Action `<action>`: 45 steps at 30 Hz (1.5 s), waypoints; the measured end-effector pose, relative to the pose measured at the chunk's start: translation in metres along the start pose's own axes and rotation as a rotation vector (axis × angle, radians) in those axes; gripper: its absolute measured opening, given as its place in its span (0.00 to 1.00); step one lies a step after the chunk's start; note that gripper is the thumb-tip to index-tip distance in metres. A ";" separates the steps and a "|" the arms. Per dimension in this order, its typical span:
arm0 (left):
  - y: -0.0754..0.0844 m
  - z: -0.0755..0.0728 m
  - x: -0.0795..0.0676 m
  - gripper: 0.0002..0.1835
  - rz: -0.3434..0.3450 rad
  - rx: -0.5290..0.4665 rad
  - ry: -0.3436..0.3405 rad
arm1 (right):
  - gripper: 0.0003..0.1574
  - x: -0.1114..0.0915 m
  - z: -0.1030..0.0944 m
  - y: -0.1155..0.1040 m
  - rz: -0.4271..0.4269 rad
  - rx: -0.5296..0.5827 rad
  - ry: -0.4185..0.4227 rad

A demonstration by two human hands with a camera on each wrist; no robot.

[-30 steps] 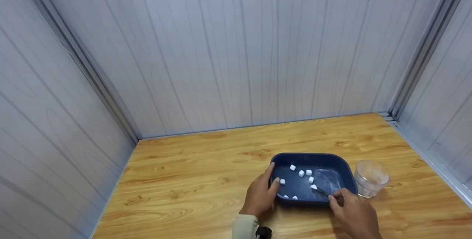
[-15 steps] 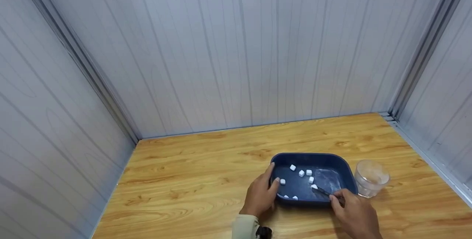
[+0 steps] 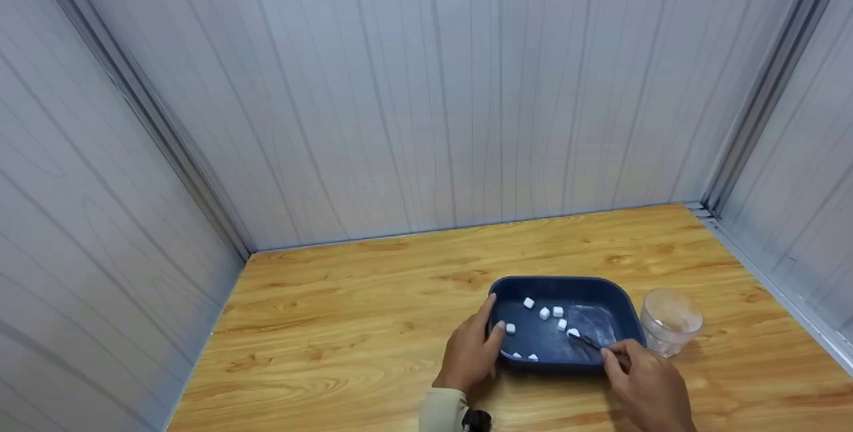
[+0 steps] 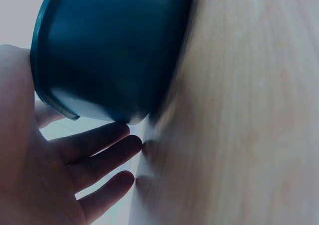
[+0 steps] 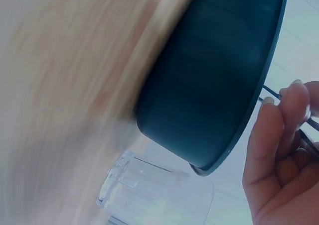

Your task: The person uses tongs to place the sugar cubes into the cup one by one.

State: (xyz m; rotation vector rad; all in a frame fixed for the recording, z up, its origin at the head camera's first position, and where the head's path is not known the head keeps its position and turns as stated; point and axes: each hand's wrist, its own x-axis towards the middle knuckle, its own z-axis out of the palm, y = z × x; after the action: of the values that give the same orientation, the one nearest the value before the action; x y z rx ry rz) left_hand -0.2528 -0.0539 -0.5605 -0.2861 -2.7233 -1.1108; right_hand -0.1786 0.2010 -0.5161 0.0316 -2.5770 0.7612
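Note:
A dark blue rectangular basin (image 3: 553,367) holds several small white cubes (image 3: 529,303). My left hand (image 3: 470,351) grips the basin's left end, thumb over the rim and fingers along the outer wall (image 4: 114,51). Between the thumb and fingers of my right hand (image 3: 648,379) are dark tweezers (image 3: 588,341), reaching over the near right rim. Their tips are at one white cube (image 3: 573,333) on the basin floor; whether they pinch it I cannot tell. In the right wrist view two thin tweezer arms (image 5: 271,92) show beside the fingers.
A clear glass (image 3: 673,322) stands just right of the basin, with something small and white inside. The wood-patterned table (image 3: 346,312) stretches left and behind. Pale panel walls (image 3: 413,85) enclose it at the back and sides.
The tweezers and the white cube at their tips have shifted slightly right and away from me. My right hand has moved a little right. The left hand and basin stay put.

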 end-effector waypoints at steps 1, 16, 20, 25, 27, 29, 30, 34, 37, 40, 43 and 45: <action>0.000 0.000 0.000 0.28 0.001 0.001 0.001 | 0.06 0.000 0.000 0.000 0.000 -0.002 0.003; 0.000 0.001 -0.001 0.28 -0.014 -0.018 0.003 | 0.08 0.002 -0.008 0.000 0.038 0.010 0.058; 0.000 0.001 0.000 0.28 -0.017 -0.015 0.006 | 0.09 0.003 -0.011 0.000 0.057 0.019 0.076; 0.001 0.000 0.000 0.28 -0.017 -0.010 0.002 | 0.11 0.004 -0.015 0.003 0.075 0.029 0.084; 0.000 0.000 0.000 0.28 -0.011 -0.010 0.003 | 0.09 0.004 -0.016 0.005 0.054 0.034 0.117; 0.000 0.000 0.000 0.28 -0.008 -0.007 0.002 | 0.06 0.004 -0.016 0.007 0.027 0.038 0.158; -0.001 0.000 0.000 0.28 -0.005 -0.005 0.003 | 0.05 0.004 -0.017 0.007 0.014 0.041 0.180; -0.001 0.001 0.000 0.28 -0.015 -0.009 -0.003 | 0.05 0.004 -0.019 0.008 0.022 0.037 0.195; -0.001 0.002 0.000 0.28 -0.023 -0.010 -0.009 | 0.05 0.005 -0.020 0.008 0.040 0.034 0.191; -0.001 0.002 0.000 0.28 -0.036 -0.012 -0.019 | 0.06 0.005 -0.021 0.007 0.063 0.035 0.189; -0.001 0.001 0.000 0.28 -0.039 -0.014 -0.018 | 0.07 0.006 -0.023 0.007 0.075 0.034 0.193; -0.001 0.001 0.000 0.28 -0.042 -0.015 -0.020 | 0.07 0.006 -0.025 0.008 0.076 0.034 0.206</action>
State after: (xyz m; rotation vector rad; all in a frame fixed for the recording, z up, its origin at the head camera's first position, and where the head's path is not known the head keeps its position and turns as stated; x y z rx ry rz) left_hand -0.2532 -0.0541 -0.5617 -0.2441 -2.7513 -1.1458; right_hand -0.1750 0.2214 -0.4988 -0.1283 -2.3808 0.7921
